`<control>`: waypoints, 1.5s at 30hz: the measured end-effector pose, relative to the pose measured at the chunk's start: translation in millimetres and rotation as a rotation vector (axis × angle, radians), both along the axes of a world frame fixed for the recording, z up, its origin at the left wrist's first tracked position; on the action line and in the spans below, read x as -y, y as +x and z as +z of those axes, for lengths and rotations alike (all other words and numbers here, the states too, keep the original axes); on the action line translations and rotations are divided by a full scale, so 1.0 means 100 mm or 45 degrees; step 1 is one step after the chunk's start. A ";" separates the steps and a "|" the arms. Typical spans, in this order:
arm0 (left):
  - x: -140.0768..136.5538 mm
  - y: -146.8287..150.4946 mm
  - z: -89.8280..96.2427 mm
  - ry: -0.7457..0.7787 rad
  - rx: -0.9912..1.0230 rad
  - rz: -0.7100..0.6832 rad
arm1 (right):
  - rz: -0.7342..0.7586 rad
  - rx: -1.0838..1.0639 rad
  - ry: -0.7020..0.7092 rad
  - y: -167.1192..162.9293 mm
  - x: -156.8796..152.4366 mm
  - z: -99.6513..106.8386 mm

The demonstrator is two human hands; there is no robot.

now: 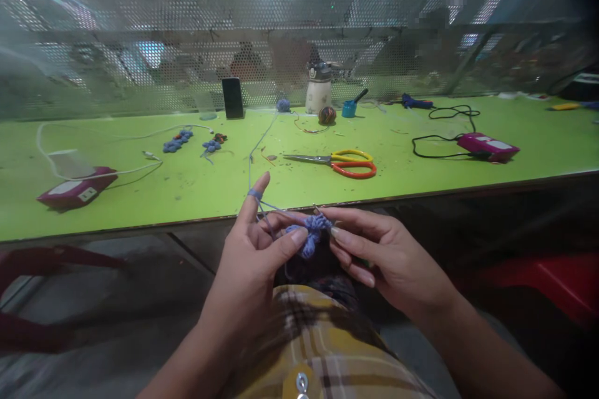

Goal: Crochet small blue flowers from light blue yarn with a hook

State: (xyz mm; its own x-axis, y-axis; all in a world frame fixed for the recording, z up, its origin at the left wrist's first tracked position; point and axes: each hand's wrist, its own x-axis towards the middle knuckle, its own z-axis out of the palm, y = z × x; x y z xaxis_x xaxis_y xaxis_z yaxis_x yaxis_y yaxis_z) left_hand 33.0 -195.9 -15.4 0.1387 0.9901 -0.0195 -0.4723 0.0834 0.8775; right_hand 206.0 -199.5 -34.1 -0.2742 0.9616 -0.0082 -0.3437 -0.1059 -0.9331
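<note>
Above my lap, just in front of the table edge, my left hand point(262, 234) pinches a small blue crochet piece point(309, 246) between thumb and fingers. Blue yarn point(253, 156) loops round its raised index finger and runs back across the table to a blue yarn ball point(283, 105). My right hand point(369, 243) is closed at the piece's right side, fingertips together. A thin metal tip, like a crochet hook point(317, 207), shows at the top of the piece; most of it is hidden by the fingers and yarn.
On the green table point(196, 187) lie scissors point(350, 163), finished crochet pieces point(178, 141), and power strips point(489, 146) with cables. A phone point(233, 98), a bottle point(318, 90), a dark multicoloured yarn ball point(327, 115) and a small blue pot point(349, 108) stand by the mesh screen point(187, 62).
</note>
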 end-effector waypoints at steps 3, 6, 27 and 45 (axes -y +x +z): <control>-0.01 -0.04 0.05 -0.042 -0.040 0.049 | 0.024 -0.057 -0.015 0.01 0.00 0.00; -0.09 -0.13 0.04 -0.028 -0.110 0.046 | 0.032 -0.076 -0.048 0.02 0.01 0.00; -0.37 -0.48 0.04 0.197 -0.341 0.000 | 0.142 -0.169 -0.085 0.03 -0.03 -0.05; -0.06 -0.18 -0.06 0.225 -0.280 -0.037 | 0.093 -0.212 -0.155 -0.12 -0.03 -0.08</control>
State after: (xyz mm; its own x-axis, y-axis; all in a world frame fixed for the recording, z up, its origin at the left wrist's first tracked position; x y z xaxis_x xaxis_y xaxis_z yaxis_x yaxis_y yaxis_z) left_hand 14.5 -189.8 -21.6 0.1785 0.9766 0.1203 -0.2687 -0.0692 0.9607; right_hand 194.2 -196.6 -42.1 -0.3506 0.9338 -0.0719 -0.4792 -0.2448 -0.8429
